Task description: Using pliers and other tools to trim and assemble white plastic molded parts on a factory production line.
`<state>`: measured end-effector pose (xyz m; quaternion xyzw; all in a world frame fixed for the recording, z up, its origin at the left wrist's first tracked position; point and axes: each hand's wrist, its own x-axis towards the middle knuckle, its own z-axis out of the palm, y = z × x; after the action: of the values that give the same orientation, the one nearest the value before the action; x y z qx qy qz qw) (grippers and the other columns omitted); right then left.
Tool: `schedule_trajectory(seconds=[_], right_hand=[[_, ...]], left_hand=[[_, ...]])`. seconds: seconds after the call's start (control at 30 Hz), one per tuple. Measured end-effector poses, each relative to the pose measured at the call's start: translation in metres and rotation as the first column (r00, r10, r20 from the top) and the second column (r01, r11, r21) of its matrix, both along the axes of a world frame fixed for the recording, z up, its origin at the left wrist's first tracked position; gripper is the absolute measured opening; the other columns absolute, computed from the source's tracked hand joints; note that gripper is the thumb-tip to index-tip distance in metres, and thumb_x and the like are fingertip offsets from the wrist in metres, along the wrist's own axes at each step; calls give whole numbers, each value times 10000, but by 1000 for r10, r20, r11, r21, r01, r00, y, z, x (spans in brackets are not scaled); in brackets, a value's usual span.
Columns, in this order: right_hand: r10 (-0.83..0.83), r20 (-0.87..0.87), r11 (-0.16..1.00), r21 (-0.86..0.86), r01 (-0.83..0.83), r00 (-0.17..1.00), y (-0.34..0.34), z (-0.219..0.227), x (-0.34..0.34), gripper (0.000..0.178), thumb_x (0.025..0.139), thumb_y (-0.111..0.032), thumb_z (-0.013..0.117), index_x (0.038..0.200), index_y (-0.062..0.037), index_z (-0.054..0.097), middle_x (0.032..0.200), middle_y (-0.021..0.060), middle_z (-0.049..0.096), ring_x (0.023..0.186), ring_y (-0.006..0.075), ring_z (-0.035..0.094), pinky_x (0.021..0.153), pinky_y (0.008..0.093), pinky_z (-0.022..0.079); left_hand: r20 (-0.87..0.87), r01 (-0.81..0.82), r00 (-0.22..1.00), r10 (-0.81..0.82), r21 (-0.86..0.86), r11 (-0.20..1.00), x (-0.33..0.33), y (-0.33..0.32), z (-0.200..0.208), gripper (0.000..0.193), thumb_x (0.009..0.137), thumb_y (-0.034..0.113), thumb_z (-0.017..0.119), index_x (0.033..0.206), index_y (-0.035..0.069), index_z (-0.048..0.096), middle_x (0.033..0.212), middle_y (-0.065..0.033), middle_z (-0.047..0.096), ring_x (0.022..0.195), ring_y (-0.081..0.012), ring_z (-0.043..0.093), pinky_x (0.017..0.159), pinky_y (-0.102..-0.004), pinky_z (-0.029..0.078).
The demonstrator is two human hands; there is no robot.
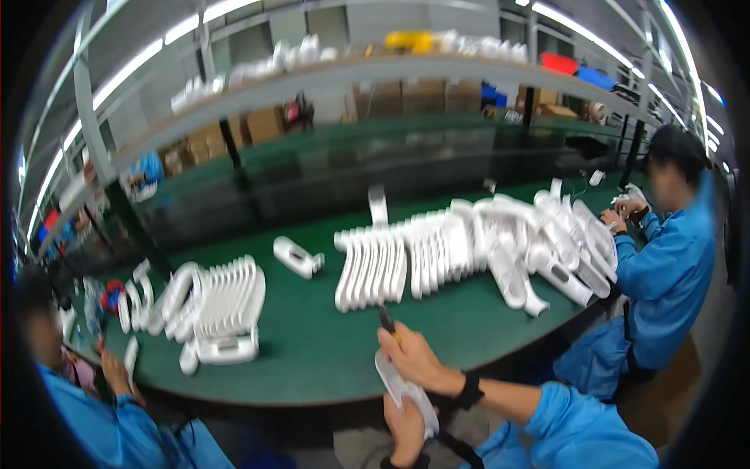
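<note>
My left hand (405, 428), low in the view, is closed around a white curved plastic housing (392, 377). The housing lies over the near table edge, partly hidden by both hands. Just above it, my right hand (418, 361) grips a slim hand tool (386, 317) with a dark end and a bit of yellow at the fingers; its exact kind is not clear. The tool's dark end points away from me, and my right hand overlaps the upper part of the housing. Black bands circle both wrists.
On the green table (305, 352), a row of white housings (371, 270) runs into a loose pile (539, 242). More stand in a stack (226, 297) at left, with a single housing (297, 256) between. Co-workers in blue sit left (101, 422) and right (664, 258). A shelf (351, 72) crosses behind.
</note>
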<state>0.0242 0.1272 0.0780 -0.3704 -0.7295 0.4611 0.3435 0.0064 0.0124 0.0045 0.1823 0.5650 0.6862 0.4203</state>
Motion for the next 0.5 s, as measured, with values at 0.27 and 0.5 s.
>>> schedule_trajectory(seconds=[0.27, 0.5], right_hand=[[-138, -202, 985, 71, 155, 970, 38, 16, 95, 345, 1009, -246, 360, 1202, 35, 306, 880, 79, 477, 763, 147, 458, 729, 297, 430], [-252, -341, 888, 291, 356, 906, 38, -17, 108, 399, 963, -170, 510, 1264, 50, 368, 991, 147, 548, 864, 209, 545, 772, 325, 449]], left_hand=[[286, 186, 924, -255, 245, 951, -59, 15, 133, 468, 874, -56, 439, 1327, -21, 329, 996, -180, 601, 830, -284, 667, 690, -387, 593], [256, 181, 942, -217, 157, 971, -194, 292, 185, 533, 796, -71, 437, 1316, -106, 326, 1149, -294, 527, 987, -496, 592, 886, -613, 483]])
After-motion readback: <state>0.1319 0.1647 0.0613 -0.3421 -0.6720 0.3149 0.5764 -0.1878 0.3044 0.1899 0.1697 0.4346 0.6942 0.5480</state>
